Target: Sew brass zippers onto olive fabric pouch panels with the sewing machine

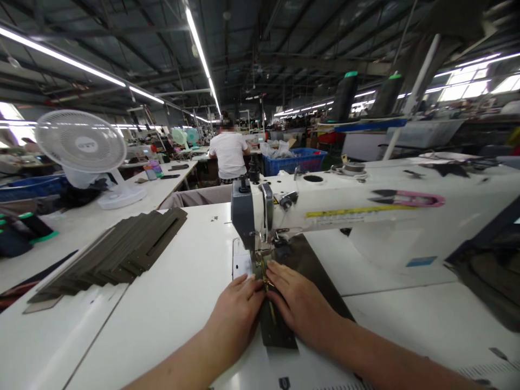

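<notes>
Pressing flat on a dark fabric strip [280, 325] under the sewing machine [325, 208] needle, left hand [238, 314] and right hand [300, 303] lay open-palmed either side, gripping nothing, bare white table [170, 303] leftward, stacked dark fabric pieces [117, 252] well apart, pink snips [410, 197] atop machine

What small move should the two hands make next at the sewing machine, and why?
Probably ease the dark olive fabric strip forward under the needle area of the white sewing machine. The left hand and right hand both lie flat on the strip, fingers close to the presser foot, and most of the strip remains on the near side.
</notes>
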The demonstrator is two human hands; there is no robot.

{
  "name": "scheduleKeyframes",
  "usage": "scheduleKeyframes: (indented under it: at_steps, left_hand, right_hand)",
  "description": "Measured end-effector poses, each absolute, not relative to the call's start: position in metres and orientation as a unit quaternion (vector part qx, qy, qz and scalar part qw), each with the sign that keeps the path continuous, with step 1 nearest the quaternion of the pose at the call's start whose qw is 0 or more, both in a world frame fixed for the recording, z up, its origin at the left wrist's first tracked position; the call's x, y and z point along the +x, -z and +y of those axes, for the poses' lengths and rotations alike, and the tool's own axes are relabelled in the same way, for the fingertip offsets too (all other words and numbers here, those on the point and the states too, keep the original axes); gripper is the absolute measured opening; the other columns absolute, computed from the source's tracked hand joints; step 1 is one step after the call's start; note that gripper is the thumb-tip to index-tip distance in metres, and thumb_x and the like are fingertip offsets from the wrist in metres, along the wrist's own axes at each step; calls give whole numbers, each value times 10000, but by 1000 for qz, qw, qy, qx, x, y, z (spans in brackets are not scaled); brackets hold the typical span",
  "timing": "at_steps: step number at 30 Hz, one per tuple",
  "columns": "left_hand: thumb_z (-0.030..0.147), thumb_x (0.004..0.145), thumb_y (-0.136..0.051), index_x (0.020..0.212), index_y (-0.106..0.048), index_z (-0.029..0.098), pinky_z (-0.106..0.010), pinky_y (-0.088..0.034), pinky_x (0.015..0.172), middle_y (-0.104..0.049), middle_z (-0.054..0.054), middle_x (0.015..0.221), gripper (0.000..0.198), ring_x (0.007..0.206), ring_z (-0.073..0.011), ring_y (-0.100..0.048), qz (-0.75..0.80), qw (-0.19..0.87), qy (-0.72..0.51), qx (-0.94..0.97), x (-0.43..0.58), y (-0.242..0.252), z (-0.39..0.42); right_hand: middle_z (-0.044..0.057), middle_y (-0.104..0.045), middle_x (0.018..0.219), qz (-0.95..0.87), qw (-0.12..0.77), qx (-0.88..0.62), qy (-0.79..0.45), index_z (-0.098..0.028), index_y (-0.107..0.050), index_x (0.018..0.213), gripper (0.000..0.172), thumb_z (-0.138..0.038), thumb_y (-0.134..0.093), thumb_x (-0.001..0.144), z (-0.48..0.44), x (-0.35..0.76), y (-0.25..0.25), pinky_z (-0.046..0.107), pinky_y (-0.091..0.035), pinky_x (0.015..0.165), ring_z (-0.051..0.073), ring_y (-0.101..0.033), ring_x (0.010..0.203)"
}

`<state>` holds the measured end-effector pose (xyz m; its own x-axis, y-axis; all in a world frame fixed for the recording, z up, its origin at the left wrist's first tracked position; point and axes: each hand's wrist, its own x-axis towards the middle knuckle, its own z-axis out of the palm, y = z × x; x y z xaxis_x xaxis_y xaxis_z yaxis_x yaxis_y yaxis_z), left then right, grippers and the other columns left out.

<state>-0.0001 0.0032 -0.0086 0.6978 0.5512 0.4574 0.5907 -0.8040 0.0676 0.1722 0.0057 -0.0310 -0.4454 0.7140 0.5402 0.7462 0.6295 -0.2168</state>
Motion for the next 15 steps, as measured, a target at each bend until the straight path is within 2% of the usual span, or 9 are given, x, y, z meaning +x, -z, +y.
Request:
scheduleKeyframes:
  at_steps: [6,15]
  left_hand:
    - [79,757,-459,865,-601,133,-396,-477,905,-631,-111,945,187,930,-216,-596,-308,22,230,-923,4,3,10]
    - [81,737,-464,920,-600,127,-399,-508,843,-619,-108,916,232,910,-229,-583,-317,24,242,-917,3,2,23]
  right_hand:
    - [171,-577,1160,-852,310,-421,20,-37,-556,1134,363,-95,-390,817,13,175,30,408,-439,947,242,-543,1074]
    - [100,-629,1025,-831,309,-463,-22,-137,-616,973,219,-104,-444,842,32,171,29,331,-479,827,201,-584,919]
